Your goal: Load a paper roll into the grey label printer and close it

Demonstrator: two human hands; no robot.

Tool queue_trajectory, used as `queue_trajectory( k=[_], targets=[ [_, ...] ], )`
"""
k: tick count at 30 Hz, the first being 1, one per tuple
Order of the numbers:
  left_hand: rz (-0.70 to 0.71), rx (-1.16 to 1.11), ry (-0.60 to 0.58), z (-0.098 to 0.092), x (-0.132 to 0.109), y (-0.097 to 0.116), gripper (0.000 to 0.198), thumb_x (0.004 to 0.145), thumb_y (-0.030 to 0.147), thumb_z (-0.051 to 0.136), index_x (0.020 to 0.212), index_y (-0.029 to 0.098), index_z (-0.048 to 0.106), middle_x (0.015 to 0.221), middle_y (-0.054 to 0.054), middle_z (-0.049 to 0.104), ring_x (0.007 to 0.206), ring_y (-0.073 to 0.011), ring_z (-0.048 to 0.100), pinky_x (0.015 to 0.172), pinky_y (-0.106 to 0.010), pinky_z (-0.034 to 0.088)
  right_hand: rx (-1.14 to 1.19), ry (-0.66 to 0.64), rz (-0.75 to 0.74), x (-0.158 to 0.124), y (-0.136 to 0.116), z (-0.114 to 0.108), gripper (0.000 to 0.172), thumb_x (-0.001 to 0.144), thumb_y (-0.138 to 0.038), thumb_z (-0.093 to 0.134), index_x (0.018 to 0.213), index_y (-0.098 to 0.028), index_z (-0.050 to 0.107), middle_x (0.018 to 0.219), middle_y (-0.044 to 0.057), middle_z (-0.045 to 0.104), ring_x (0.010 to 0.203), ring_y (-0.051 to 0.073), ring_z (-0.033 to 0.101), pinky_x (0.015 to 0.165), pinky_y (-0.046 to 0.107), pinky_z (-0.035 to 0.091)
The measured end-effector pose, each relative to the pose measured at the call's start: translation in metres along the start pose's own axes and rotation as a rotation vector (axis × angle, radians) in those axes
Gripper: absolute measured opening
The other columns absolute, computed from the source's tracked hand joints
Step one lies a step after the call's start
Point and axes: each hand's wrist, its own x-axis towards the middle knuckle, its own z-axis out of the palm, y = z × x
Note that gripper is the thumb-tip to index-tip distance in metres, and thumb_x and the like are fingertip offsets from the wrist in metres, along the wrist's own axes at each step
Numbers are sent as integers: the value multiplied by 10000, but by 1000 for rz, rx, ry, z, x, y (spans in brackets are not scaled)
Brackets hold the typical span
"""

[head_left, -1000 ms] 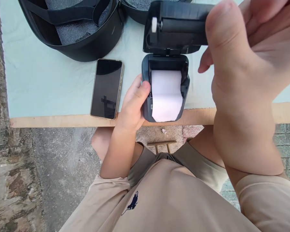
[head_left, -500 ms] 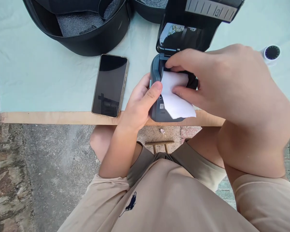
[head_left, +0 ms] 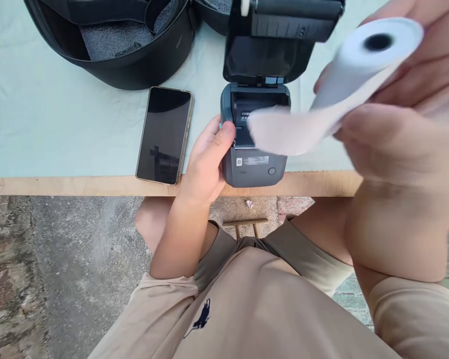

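A small dark grey printer point(head_left: 253, 167) sits at the table's near edge with its lid point(head_left: 269, 50) swung up and its paper bay bare. My left hand point(head_left: 205, 162) grips the printer's left side, thumb on its rim. My right hand point(head_left: 400, 129) is raised close to the camera and holds a white paper roll point(head_left: 362, 62) between thumb and fingers. The roll's loose end point(head_left: 284, 132) trails down in front of the printer, blurred.
A black phone point(head_left: 164, 135) lies screen-up left of the printer. An open black case point(head_left: 127, 65) with grey foam lining stands at the back left. The table has a pale green cloth point(head_left: 60, 124) and a wooden front edge point(head_left: 78, 185). Rough paved ground lies below.
My right hand went from the lid into the printer's bay, took the paper roll and lifted it out toward the camera. The left hand kept its hold on the printer.
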Motion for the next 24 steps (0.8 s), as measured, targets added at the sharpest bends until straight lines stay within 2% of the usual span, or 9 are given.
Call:
queue_trajectory(
  k=[1,2,4,9,11,13,17,21,24],
  targets=[
    [-11,-8,11,0,0,0,231,961,354,517,934,194,682,1032,-34,712,1460,-270,430,1085,-402,524,188,-78,122,1,10,-2,433,606,-381,690,1013,-340,547,851,6,529,550,137,387,444,307,255],
    [-22,-12,17,0,0,0,228,958,350,518,926,194,681,1045,-34,711,1475,-271,407,1095,-413,516,223,-106,187,2,19,-4,385,608,-410,644,966,-330,527,719,-6,428,505,127,305,427,286,207],
    [-39,-11,20,-1,1,1,217,950,353,531,903,200,677,1074,-29,705,1494,-269,374,1114,-421,503,277,-143,291,3,34,-7,296,634,-367,573,911,-299,494,708,-2,375,506,114,243,439,278,195],
    [-47,4,17,-1,1,1,229,937,390,555,859,213,677,1082,-26,707,1502,-262,361,1136,-401,492,295,75,301,-1,48,-4,241,722,-417,574,852,-262,443,788,17,395,523,97,231,433,269,175],
    [-49,5,11,0,1,1,236,942,391,542,876,212,682,1094,-32,710,1504,-262,358,1143,-397,487,226,126,214,-4,48,-1,308,732,-462,630,902,-279,449,814,10,427,531,102,302,427,263,188],
    [-47,10,0,0,1,2,230,948,369,532,882,207,682,1100,-37,714,1511,-259,345,1158,-393,472,100,128,81,-7,48,1,370,751,-505,665,989,-297,471,865,12,479,588,122,416,454,276,284],
    [-18,31,-2,1,0,2,232,945,372,533,873,209,682,1092,-36,722,1528,-251,306,1185,-403,443,-366,128,-226,-10,48,-3,328,814,-413,659,1066,-275,500,1047,41,543,835,174,562,671,329,473],
    [-16,27,-3,1,0,3,232,937,387,550,918,206,694,1137,-53,728,1527,-258,307,1202,-402,425,-664,73,-141,-8,53,-3,514,750,-220,677,1201,-293,441,1059,31,598,909,205,595,748,365,515],
    [-15,30,-15,1,0,2,235,944,382,536,966,210,694,1164,-51,726,1530,-255,299,1213,-422,410,-753,71,-68,-7,56,-2,422,776,-239,660,1141,-294,455,1077,30,648,897,213,629,767,389,521]
  ],
)
